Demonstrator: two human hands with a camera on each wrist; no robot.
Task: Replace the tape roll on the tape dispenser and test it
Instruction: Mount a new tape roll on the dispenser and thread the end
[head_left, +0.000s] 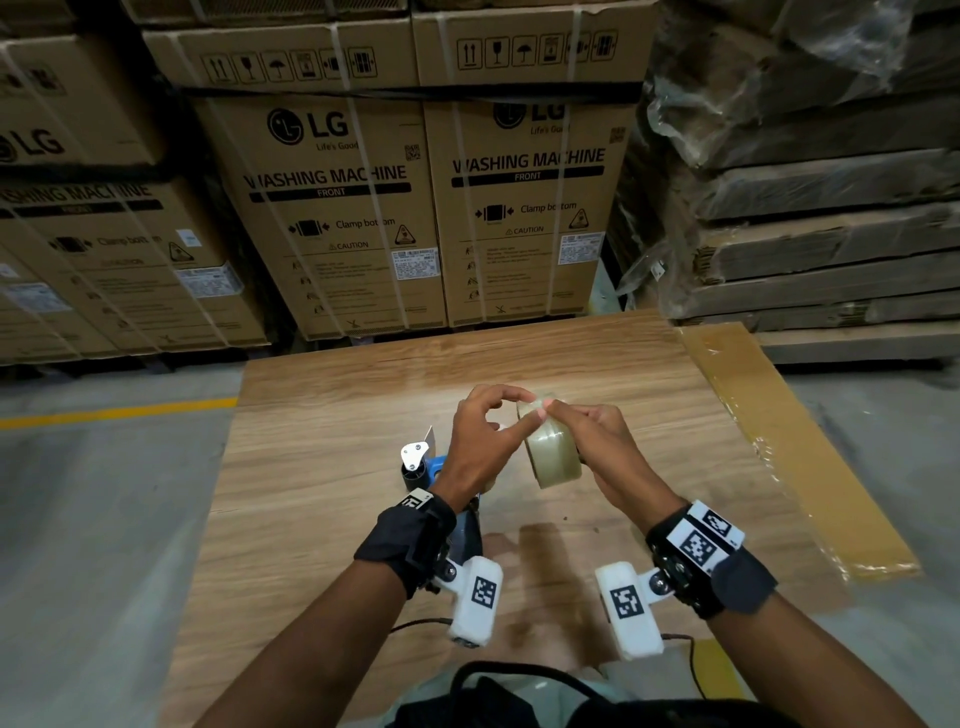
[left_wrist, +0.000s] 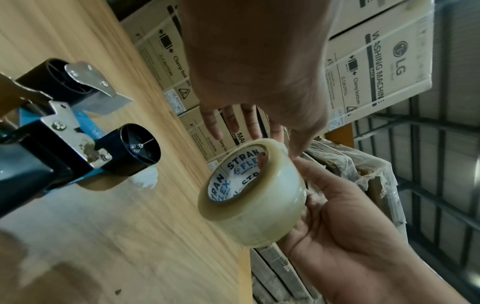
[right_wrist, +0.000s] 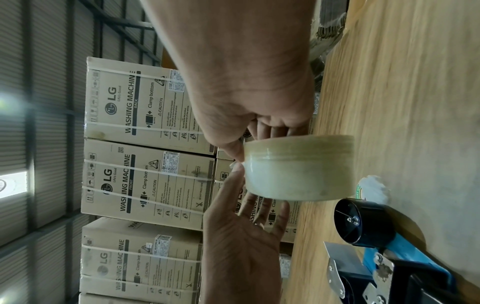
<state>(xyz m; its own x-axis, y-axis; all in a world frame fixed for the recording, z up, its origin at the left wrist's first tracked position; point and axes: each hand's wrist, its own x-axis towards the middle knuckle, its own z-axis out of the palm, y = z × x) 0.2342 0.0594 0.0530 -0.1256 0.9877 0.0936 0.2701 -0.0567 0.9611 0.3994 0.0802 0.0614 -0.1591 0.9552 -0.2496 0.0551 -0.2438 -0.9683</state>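
A roll of clear packing tape (head_left: 553, 452) is held on edge above the wooden table (head_left: 337, 441). My right hand (head_left: 602, 447) grips it from the right, palm cupped against its side (left_wrist: 337, 216). My left hand (head_left: 483, 436) reaches in from the left, and its thumb and forefinger pinch at the roll's top rim (right_wrist: 298, 168). The roll's white core reads "STRAN FLEX" (left_wrist: 254, 195). A blue and black tape dispenser (head_left: 418, 460) lies on the table under my left wrist, with its black hub bare (left_wrist: 135, 150) and its metal blade plate showing (right_wrist: 337, 265).
Strapped washing-machine cartons (head_left: 332, 197) stand behind the table. Plastic-wrapped flat cardboard stacks (head_left: 810, 208) rise at the right. A brown tape strip (head_left: 779, 441) runs along the table's right edge. A white scrap (right_wrist: 374, 185) lies near the dispenser hub. A yellow line (head_left: 119, 413) marks the floor.
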